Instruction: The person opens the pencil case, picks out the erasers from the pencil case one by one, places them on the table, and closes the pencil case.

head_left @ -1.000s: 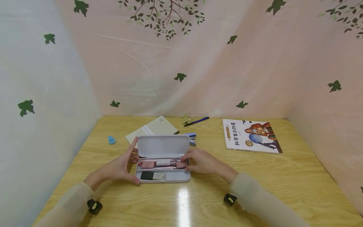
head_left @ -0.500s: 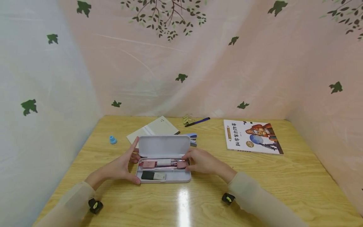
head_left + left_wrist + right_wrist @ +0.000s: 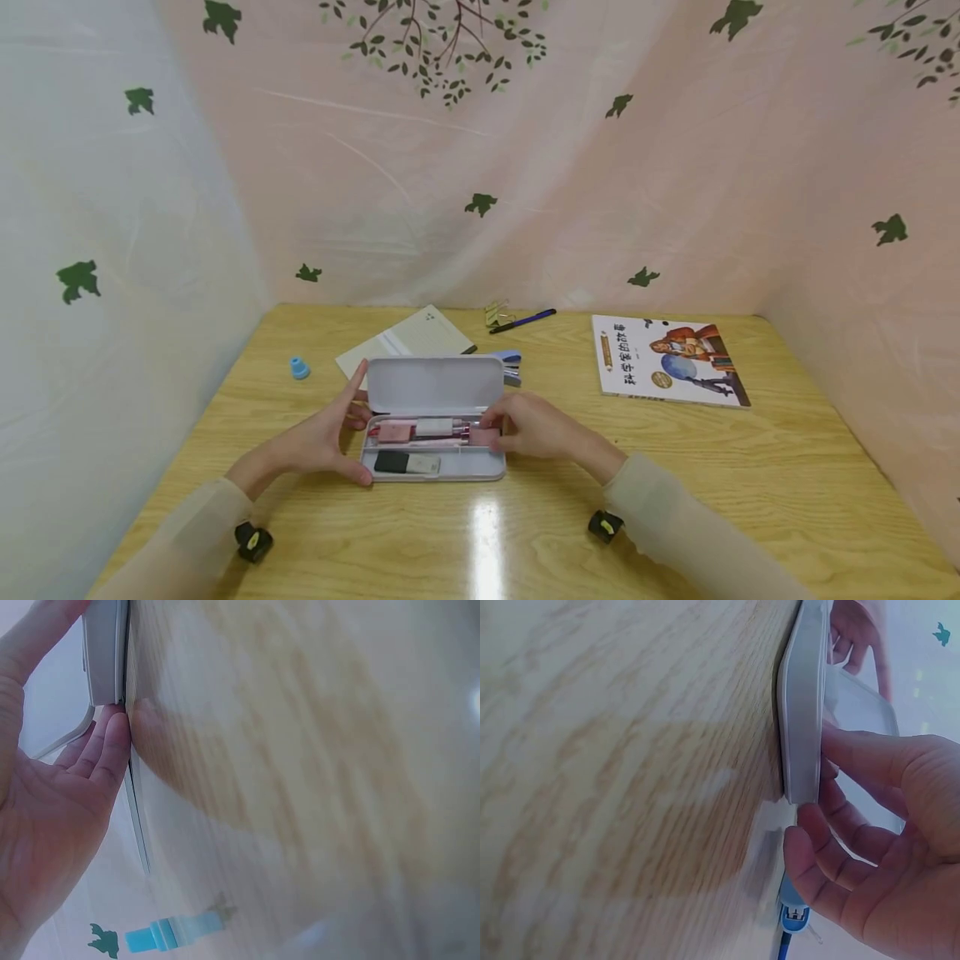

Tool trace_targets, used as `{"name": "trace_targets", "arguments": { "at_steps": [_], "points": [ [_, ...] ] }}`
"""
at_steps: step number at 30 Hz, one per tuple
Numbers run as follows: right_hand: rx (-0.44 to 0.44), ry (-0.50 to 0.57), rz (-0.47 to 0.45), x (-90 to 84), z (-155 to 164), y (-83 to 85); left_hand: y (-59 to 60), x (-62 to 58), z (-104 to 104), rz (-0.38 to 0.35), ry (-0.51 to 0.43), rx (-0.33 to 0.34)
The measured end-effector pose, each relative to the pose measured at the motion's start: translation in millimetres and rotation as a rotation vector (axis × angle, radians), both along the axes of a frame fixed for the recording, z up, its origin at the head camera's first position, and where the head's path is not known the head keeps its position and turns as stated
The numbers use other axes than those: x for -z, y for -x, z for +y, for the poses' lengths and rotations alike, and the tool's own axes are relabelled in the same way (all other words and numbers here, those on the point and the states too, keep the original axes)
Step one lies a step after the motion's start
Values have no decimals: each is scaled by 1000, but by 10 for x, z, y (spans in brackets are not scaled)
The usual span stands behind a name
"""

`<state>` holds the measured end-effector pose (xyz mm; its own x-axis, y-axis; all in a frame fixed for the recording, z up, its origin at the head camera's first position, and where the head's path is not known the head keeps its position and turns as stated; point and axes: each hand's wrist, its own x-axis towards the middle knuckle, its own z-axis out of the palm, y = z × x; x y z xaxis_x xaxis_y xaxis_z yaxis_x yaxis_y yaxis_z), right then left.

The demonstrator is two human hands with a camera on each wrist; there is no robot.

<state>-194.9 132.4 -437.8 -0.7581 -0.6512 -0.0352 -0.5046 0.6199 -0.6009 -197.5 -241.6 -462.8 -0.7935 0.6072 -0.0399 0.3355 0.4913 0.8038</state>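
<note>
Printed cloth [image 3: 555, 225] backs a table [image 3: 787, 483] bearing an open case [image 3: 472, 465]; the left hand [image 3: 324, 439], spread wide, touches its left end while the right hand [image 3: 534, 427] pinches a pink block [image 3: 482, 437] inside.

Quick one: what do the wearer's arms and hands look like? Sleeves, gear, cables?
The left sleeve and right sleeve are plain pale beige. The left hand and right hand are ungloved. Near each cuff sits a small black device, left device and right device, each with a yellowish mark. No cables visible.
</note>
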Motion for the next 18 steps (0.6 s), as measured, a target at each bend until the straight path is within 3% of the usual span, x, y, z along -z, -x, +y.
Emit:
{"name": "trace_targets", "arguments": {
  "at_steps": [9, 14, 18],
  "points": [
    [-10, 107, -73, 3, 46, -18, 6, -17, 7, -4, 4, -3],
    [70, 245, -149, -21, 124, -8, 3, -19, 0, -6, -1, 2],
    [162, 337, -265, -74, 256, -16, 1, -21, 5, -3, -4, 3]
  ]
}}
